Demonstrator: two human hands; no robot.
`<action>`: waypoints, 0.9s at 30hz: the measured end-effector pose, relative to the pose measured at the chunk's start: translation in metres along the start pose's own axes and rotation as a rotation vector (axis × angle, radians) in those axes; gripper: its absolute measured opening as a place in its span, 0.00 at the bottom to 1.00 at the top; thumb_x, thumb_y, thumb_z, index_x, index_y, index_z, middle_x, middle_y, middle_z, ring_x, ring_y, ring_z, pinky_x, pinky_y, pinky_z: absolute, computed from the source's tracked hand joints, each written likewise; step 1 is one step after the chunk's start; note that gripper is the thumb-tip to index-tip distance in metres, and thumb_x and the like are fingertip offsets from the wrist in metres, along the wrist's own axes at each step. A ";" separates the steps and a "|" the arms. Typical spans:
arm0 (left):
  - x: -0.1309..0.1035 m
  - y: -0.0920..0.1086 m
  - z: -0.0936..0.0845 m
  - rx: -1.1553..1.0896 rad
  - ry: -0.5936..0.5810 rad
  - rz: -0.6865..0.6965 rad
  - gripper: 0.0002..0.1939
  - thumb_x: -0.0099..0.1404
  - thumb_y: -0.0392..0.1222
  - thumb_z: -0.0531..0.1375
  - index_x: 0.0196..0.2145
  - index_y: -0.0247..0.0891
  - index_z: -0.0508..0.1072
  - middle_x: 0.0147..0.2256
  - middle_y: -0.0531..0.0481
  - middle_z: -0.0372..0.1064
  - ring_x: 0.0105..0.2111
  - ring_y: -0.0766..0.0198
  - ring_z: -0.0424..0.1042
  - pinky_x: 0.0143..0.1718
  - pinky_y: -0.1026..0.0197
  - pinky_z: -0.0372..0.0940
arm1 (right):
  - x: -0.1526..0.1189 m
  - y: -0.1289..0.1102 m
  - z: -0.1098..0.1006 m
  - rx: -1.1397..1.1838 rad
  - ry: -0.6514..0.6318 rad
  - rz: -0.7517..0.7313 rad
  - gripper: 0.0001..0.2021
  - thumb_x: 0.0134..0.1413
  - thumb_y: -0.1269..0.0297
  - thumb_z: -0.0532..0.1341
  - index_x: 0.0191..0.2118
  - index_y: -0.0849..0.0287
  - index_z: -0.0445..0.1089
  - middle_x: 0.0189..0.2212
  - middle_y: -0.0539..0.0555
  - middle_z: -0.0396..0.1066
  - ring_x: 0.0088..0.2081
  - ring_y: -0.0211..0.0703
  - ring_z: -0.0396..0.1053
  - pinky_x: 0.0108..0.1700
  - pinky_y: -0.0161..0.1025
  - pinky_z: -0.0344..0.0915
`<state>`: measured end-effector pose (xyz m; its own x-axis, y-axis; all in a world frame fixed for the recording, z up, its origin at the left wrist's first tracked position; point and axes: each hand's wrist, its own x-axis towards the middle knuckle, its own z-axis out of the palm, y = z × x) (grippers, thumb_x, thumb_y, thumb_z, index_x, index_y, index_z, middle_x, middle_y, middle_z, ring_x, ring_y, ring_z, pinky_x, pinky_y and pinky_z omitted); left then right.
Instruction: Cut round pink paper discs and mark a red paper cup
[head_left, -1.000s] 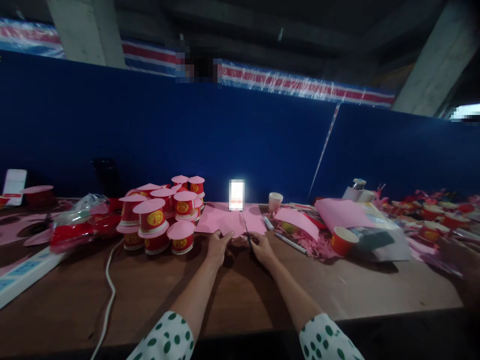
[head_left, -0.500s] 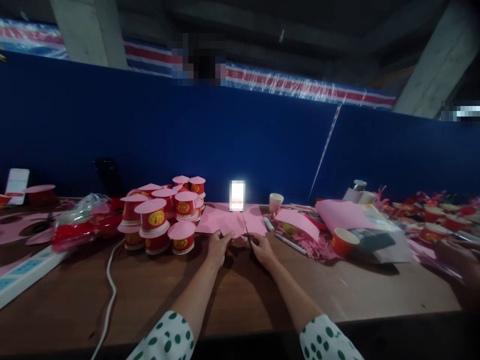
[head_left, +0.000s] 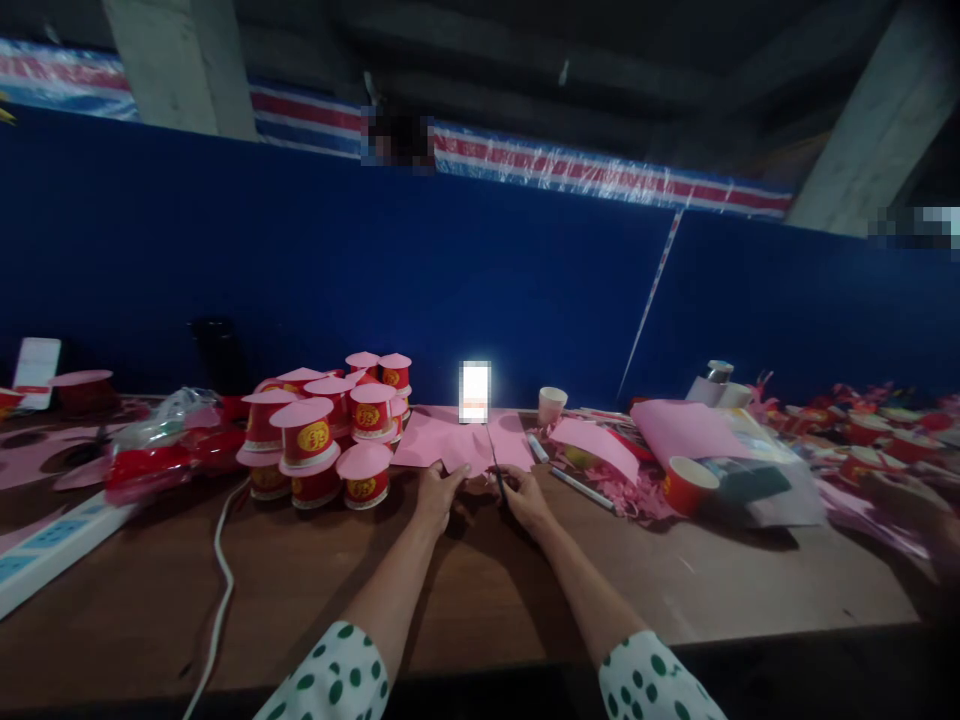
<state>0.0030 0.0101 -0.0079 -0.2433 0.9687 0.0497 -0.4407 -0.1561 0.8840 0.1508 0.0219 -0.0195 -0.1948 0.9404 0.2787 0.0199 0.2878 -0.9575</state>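
Note:
A pink paper sheet [head_left: 429,438] lies at the back middle of the table, in front of a bright upright screen whose picture is blurred out. My left hand [head_left: 436,500] pinches the near edge of this paper between thumb and fingers. In my right hand [head_left: 528,500] is a pair of dark scissors [head_left: 500,484], its thin blades pointing away from me over the sheet. How far apart the blades stand is too small to tell. To the left of my left hand are stacked red paper cups [head_left: 363,491] with pink cone-shaped tops.
A white cable [head_left: 219,560] and a power strip [head_left: 56,548] lie on the left. On the right are a pale cup [head_left: 553,403], a marker [head_left: 577,488], pink paper shreds [head_left: 649,500] and a red cup [head_left: 688,487]. Another person's hand [head_left: 911,505] shows at the right edge.
My two hands, the paper and the scissors look almost the same. At the right edge, the other person's hand has shifted slightly.

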 end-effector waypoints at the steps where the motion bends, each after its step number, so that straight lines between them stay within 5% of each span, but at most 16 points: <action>1: 0.000 0.001 0.000 -0.002 -0.001 0.000 0.20 0.39 0.42 0.68 0.31 0.31 0.71 0.25 0.49 0.72 0.22 0.67 0.69 0.26 0.64 0.64 | 0.000 0.000 0.000 0.000 0.000 -0.002 0.17 0.43 0.58 0.61 0.40 0.61 0.70 0.21 0.50 0.70 0.21 0.37 0.66 0.21 0.31 0.60; 27: 0.002 0.001 -0.001 -0.010 0.016 0.004 0.20 0.40 0.43 0.68 0.31 0.32 0.71 0.27 0.49 0.72 0.24 0.67 0.69 0.27 0.64 0.63 | -0.002 -0.010 0.001 -0.024 -0.006 0.004 0.15 0.43 0.59 0.60 0.38 0.62 0.72 0.17 0.49 0.68 0.19 0.35 0.62 0.20 0.31 0.55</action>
<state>0.0009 0.0111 -0.0075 -0.2586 0.9649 0.0455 -0.4488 -0.1617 0.8789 0.1504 0.0173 -0.0108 -0.2008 0.9406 0.2739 0.0443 0.2880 -0.9566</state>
